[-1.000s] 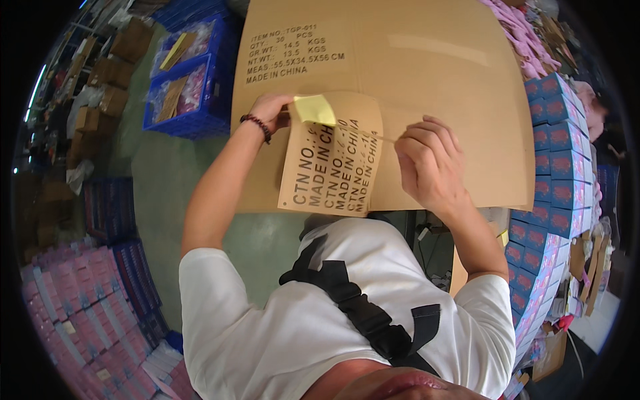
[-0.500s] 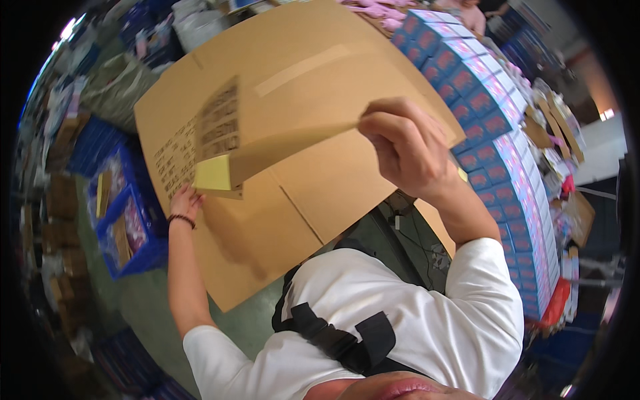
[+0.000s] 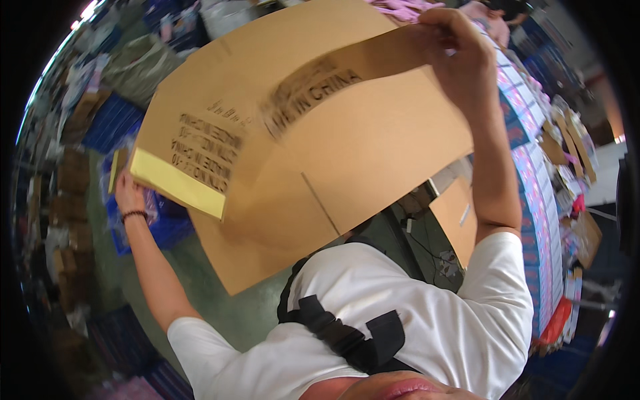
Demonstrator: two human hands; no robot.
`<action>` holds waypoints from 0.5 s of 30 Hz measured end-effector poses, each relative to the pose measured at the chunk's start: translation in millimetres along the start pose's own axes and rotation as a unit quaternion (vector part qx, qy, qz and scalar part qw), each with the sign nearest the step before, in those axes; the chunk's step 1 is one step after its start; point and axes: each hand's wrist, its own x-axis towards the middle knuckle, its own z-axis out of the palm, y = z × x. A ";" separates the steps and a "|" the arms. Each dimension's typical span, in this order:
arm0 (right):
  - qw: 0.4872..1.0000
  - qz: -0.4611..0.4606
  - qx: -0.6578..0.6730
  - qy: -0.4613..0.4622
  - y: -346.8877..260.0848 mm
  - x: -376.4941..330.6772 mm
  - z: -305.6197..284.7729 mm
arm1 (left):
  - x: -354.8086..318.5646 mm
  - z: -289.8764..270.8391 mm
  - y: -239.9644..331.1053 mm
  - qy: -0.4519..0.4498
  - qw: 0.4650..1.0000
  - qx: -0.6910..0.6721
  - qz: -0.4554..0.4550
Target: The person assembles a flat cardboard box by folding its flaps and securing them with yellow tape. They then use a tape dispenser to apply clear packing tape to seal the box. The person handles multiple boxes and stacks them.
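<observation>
Floor (image 3: 197, 288) smooth grey-green. Strip light (image 3: 91, 9) top left, smaller bright spot (image 3: 621, 139) far right. Brown cartons (image 3: 72, 170) piled along left side, blue-and-pink box stack (image 3: 530, 180) on right. Pale surface (image 3: 605, 180) beyond it, maybe wall; rim too blurred to confirm.

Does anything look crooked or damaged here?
Nothing clearly damaged or spilled. The large cardboard sheet lies askew, its near left corner jutting out over the floor. The printed brown strip bows toward the right hand, likely just from being handled.
</observation>
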 end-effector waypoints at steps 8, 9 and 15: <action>0.996 0.075 -0.044 -0.011 11.5 25.4 27.3 | -76.1 97.1 154.7 -0.187 0.949 0.246 0.063; 0.996 0.073 -0.045 -0.020 11.2 25.6 28.4 | -94.0 117.3 158.0 -0.270 0.925 0.255 0.080; 0.992 0.106 -0.061 -0.036 2.9 19.9 36.9 | -191.7 235.3 98.4 -0.462 0.749 0.476 -0.009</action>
